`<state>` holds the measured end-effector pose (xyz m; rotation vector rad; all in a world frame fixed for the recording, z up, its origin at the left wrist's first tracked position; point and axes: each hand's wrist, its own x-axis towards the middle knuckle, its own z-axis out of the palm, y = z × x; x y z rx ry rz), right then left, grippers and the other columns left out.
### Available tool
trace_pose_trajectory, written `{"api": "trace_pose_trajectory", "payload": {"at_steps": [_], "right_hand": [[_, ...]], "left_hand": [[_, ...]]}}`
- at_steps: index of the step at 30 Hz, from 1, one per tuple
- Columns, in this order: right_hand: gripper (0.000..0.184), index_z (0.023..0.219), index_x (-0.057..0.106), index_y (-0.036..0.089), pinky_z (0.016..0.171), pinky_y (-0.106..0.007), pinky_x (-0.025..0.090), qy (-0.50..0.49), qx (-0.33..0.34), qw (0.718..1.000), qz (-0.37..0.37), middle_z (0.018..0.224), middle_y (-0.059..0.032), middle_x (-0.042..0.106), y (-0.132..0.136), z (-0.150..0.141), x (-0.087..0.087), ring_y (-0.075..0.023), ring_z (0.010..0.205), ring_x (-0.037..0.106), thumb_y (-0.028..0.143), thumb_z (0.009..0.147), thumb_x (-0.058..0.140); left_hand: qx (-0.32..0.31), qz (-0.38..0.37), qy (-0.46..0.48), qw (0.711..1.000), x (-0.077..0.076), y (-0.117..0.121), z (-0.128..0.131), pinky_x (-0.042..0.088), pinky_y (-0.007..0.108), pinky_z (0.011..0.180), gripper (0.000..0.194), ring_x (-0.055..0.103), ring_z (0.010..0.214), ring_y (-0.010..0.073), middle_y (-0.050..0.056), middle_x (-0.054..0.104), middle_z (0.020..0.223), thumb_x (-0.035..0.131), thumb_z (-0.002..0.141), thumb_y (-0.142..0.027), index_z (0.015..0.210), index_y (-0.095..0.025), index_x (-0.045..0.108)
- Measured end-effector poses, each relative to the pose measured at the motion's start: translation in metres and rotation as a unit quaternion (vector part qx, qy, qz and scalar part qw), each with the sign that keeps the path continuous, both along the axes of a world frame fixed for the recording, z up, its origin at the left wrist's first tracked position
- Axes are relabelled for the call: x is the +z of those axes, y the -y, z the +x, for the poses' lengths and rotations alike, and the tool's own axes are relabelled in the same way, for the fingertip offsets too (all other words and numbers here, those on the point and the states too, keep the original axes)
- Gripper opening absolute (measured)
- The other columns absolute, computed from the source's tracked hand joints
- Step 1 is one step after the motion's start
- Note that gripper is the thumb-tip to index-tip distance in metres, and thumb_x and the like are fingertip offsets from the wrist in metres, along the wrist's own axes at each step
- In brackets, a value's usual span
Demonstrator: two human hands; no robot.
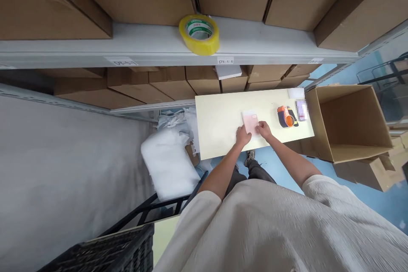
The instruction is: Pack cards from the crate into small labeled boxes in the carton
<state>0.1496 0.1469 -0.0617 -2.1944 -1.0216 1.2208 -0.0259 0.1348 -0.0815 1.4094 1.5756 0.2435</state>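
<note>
A flat pink packet (250, 122) with a small pale label and a whitish upper edge is over the cream tabletop (219, 123). My left hand (243, 136) grips its lower left side, thumb over the lower edge. At its right edge, the fingers of my right hand (264, 130) are closed in a pinch on the packet. To the right on the same table lies an orange and dark tape dispenser (287, 116). Beside that is a purple item (301, 110), blurred out, with a small white stack (296, 93) behind it.
A large open carton (353, 123) stands at the table's right end. White foam wrap (168, 163) is piled at the left. Above, a grey shelf (143, 42) carries cartons and a yellow tape roll (200, 35). A black crate (127, 250) sits at the lower left.
</note>
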Motion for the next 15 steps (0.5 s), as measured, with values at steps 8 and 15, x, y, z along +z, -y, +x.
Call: {"api": "trace_pose_trajectory", "payload": {"at_steps": [8, 15], "right_hand": [[0.027, 0.107, 0.069, 0.024, 0.106, -0.042, 0.057, -0.034, 0.032, 0.999, 0.017, 0.119, -0.0075, 0.076, 0.003, 0.023, 0.014, -0.0239, 0.107, 0.072, 0.028, 0.080, 0.064], [0.026, 0.111, 0.076, 0.023, 0.109, -0.046, 0.056, -0.046, 0.043, 0.987, 0.151, 0.125, -0.0107, 0.079, 0.009, 0.088, 0.051, -0.0282, 0.113, 0.072, 0.032, 0.091, 0.061]], "left_hand": [[-0.014, 0.046, 0.010, 0.999, -0.001, 0.012, 0.006, 0.042, 0.050, 0.130, 0.083, 0.049, 0.157, 0.0334, 0.017, 0.058, 0.162, 0.062, 0.088, -0.017, 0.168, -0.021, 0.042], [-0.052, 0.034, -0.017, 0.998, 0.007, 0.015, 0.002, 0.033, 0.054, 0.138, 0.095, 0.039, 0.167, 0.0337, 0.014, 0.046, 0.177, 0.059, 0.085, -0.015, 0.176, -0.022, 0.031]]}}
